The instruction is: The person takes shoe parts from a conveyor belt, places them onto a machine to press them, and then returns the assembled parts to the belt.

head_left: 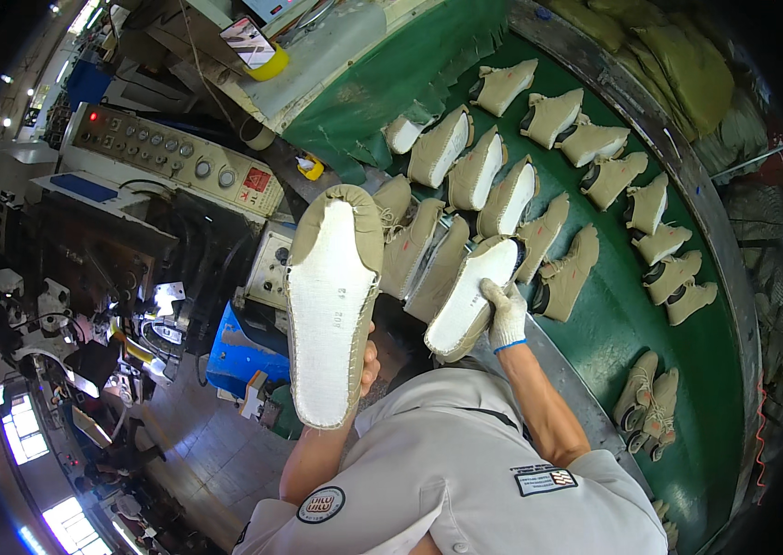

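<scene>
A beige shoe upper [329, 305], its white sole board turned toward the camera, is in my left hand [370, 366]. That hand is bare and mostly hidden behind the upper, with only some fingers showing at its right edge. My right hand [505, 316], in a white knit glove with a blue cuff, grips a second beige shoe upper [465, 301]. Its thumb lies on that upper's white underside, and the other fingers are out of sight. Beyond them, more beige uppers [442, 153] rest on their sides near the green belt.
The curved green surface [586, 356] carries several more uppers, with a pair [648, 398] toward the near right. On the left stands a machine with a knobbed control panel [165, 153]. A phone [248, 42] and yellow tape roll [271, 65] sit on the bench at the top.
</scene>
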Demonstrator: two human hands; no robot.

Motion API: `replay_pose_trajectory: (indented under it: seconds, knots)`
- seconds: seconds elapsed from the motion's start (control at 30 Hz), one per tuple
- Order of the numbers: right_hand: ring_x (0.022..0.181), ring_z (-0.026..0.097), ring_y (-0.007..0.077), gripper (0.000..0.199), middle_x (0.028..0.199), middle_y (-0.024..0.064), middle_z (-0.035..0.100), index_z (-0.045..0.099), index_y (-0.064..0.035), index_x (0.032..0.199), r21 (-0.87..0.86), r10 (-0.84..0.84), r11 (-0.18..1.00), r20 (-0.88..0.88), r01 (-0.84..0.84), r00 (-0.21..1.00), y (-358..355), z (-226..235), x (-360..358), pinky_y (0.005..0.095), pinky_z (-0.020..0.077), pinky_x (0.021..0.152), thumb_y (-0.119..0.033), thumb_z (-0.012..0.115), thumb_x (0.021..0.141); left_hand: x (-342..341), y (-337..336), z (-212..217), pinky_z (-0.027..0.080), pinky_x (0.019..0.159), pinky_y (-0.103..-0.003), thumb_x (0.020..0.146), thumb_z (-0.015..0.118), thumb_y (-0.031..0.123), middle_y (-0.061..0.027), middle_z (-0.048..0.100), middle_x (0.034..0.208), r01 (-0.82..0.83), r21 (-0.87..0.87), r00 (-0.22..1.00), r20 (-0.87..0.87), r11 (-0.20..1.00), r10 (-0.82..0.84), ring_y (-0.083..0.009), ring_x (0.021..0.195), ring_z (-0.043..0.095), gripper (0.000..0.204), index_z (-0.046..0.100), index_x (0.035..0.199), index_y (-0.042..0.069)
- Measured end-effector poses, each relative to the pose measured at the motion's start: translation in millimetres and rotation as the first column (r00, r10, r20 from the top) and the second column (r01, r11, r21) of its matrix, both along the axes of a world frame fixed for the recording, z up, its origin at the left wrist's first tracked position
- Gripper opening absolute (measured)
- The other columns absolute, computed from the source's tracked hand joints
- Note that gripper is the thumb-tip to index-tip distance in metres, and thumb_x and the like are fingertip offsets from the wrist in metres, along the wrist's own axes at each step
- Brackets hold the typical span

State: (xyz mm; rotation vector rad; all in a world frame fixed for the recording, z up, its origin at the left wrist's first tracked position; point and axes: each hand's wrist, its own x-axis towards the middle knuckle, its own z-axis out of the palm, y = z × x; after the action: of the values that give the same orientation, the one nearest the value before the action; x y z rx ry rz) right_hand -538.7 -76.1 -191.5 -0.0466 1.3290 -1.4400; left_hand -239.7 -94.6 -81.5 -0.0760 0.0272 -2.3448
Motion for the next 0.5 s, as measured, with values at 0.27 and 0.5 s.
replay_pose_trajectory:
  seconds: [0.27, 0.5]
  knots:
    - [0.106, 0.069, 0.0298, 0.069, 0.117, 0.0176, 0.071, 0.056, 0.0022, 0.133, 0.258, 0.194, 0.966, -0.672, -0.02, 0.715, 6.7, -73.1, 4.6, 0.0385, 0.0531, 0.094, -0.025, 0.085, 0.077, -3.3, -0.5, -5.1, 0.057, 0.067, -0.045, 0.098, 0.048, 0.061, -0.0368, 0.058, 0.121, 0.038, -0.017, 0.987, -0.153, 0.999, -0.04, -0.0439, 0.096, 0.066, 0.094, 0.027, 0.152, -0.013]
    - [0.111, 0.067, 0.0414, 0.088, 0.12, 0.0272, 0.069, 0.051, 0.0066, 0.133, 0.445, 0.523, 0.85, -0.662, -0.28, 0.536, -4.5, -103.4, -32.4, 0.0452, 0.0512, 0.098, -0.038, 0.09, 0.069, -15.1, 3.7, 6.4, 0.057, 0.066, -0.042, 0.099, 0.05, 0.059, -0.0378, 0.06, 0.116, 0.029, 0.037, 0.973, -0.229, 0.999, -0.02, -0.044, 0.094, 0.068, 0.093, 0.029, 0.148, -0.017]
